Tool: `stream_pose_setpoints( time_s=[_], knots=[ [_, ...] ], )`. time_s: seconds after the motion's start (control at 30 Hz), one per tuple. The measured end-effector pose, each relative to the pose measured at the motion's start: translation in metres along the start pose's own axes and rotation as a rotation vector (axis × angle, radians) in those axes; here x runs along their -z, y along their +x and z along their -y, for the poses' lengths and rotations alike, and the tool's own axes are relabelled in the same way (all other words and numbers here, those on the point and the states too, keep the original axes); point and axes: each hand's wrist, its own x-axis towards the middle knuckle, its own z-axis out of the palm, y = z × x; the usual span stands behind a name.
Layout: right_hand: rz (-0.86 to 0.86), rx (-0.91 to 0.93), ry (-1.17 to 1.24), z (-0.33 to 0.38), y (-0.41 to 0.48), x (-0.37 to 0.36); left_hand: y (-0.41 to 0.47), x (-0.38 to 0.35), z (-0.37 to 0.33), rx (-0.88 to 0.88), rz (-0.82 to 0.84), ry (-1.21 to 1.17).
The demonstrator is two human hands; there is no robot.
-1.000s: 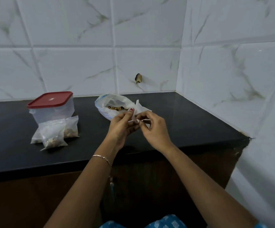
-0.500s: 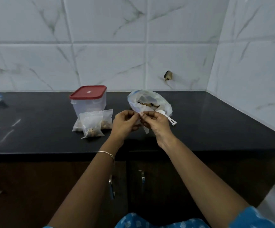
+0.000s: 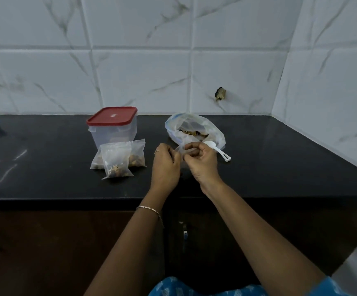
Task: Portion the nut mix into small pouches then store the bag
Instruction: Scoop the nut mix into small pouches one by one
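Centrally, left hand [image 3: 165,165] and right hand [image 3: 203,163], each in a pinch on clear pouch [image 3: 180,149]; label [image 3: 113,114] on red lid [image 3: 102,120] illegible.

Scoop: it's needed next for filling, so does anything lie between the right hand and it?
Nothing visible does. The scoop lies past the right hand, by the bag, though that hand and the left hand pinch a pouch.

Likely a home kitchen: black stone counter [image 3: 280,159], marble-look wall tiles [image 3: 141,82], wooden cabinets [image 3: 45,242] below.
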Motion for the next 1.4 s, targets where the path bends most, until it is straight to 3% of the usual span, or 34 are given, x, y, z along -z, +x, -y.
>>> stream_pose_setpoints(
  time_s=[0.13,0.23,0.37,0.43,0.63,0.77,0.97,1.13,1.4],
  knots=[
    [0.080,0.097,-0.165,0.007,0.002,0.009,0.003,0.003,0.008,0.190,-0.039,-0.231],
    [0.198,0.243,-0.431,0.026,0.007,0.016,0.003,0.006,0.006,0.243,-0.038,-0.318],
    [0.208,0.385,-0.887,0.058,0.013,0.021,-0.002,0.007,-0.003,0.061,-0.100,-0.139],
    [0.159,0.412,-0.976,0.070,0.014,0.023,-0.009,0.008,-0.009,-0.073,-0.127,-0.011],
    [0.122,0.264,-0.826,0.073,0.023,0.025,-0.017,0.017,-0.026,-0.358,-0.100,0.244],
    [0.093,0.286,-0.816,0.065,0.027,0.028,-0.013,0.018,-0.022,-0.502,-0.077,0.407],
    [0.319,0.289,-0.773,0.067,0.022,0.032,-0.021,0.020,-0.022,-0.543,-0.175,0.406],
    [0.419,0.186,-0.602,0.066,0.028,0.036,-0.007,0.019,-0.014,-0.525,0.040,0.552],
    [0.511,0.154,-0.634,0.060,0.037,0.048,0.011,0.020,-0.017,-0.493,0.141,0.568]
  ],
)
